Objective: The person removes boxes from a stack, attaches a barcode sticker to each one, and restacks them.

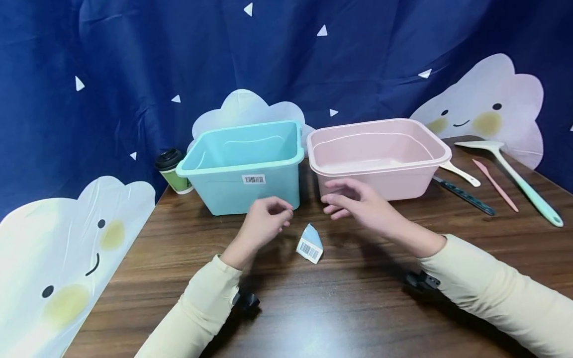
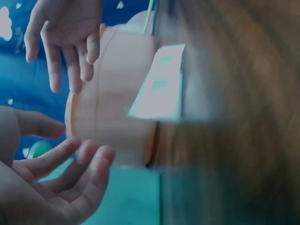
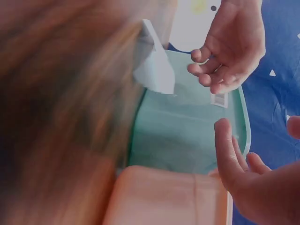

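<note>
A small pale-blue packet [image 1: 310, 243] with a barcode label lies on the brown wooden table [image 1: 349, 308], between my two hands. My left hand [image 1: 281, 217] hovers just left of it with its fingers loosely curled and nothing in them. My right hand [image 1: 334, 203] hovers to the right and slightly beyond it, fingers relaxed and empty. In the left wrist view the packet [image 2: 161, 86] sits in front of the pink bin [image 2: 112, 112], with my left hand [image 2: 70, 173] low and my right hand [image 2: 65, 51] above. The right wrist view shows the packet [image 3: 154, 68] and both hands apart from it.
A teal bin [image 1: 243, 191] and a pink bin [image 1: 380, 181] stand side by side just behind the hands. A lidded coffee cup [image 1: 172, 171] is left of the teal bin. A teal-handled spatula [image 1: 519, 181], a pink stick [image 1: 494, 185], a white spoon [image 1: 460, 173] and a dark knife [image 1: 465, 196] lie at right.
</note>
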Demonstrator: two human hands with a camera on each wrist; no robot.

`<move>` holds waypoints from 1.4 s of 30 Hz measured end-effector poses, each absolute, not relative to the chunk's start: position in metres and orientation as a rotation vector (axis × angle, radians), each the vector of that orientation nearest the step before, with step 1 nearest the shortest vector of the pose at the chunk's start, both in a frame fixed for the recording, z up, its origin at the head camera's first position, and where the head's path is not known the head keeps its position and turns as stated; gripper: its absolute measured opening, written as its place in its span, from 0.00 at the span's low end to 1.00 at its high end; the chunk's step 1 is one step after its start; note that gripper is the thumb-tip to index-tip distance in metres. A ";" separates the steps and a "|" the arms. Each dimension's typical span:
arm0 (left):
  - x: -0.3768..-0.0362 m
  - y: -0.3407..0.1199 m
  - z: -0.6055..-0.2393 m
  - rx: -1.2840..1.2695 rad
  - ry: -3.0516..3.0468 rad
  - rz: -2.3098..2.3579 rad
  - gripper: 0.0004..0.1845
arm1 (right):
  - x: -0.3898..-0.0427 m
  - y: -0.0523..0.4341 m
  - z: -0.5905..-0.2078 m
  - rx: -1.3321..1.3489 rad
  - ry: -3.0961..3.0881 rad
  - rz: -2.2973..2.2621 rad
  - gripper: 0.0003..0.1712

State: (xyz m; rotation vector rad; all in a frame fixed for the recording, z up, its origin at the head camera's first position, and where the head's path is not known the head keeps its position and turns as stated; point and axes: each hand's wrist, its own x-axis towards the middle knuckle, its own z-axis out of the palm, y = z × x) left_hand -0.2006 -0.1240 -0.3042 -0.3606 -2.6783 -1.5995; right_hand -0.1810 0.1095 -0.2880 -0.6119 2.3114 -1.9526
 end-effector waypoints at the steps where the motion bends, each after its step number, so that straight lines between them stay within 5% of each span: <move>1: -0.199 -0.121 -0.306 -0.394 -2.724 -1.565 0.08 | -0.179 0.114 -0.289 -0.601 2.305 -1.940 0.26; 26: -0.193 -0.095 -0.321 -0.659 -2.939 -1.406 0.20 | -0.161 0.131 -0.307 -0.613 2.220 -1.773 0.25; 42: -0.188 -0.094 -0.314 -0.393 -2.457 -2.211 0.19 | -0.157 0.124 -0.314 -0.926 2.774 -1.498 0.23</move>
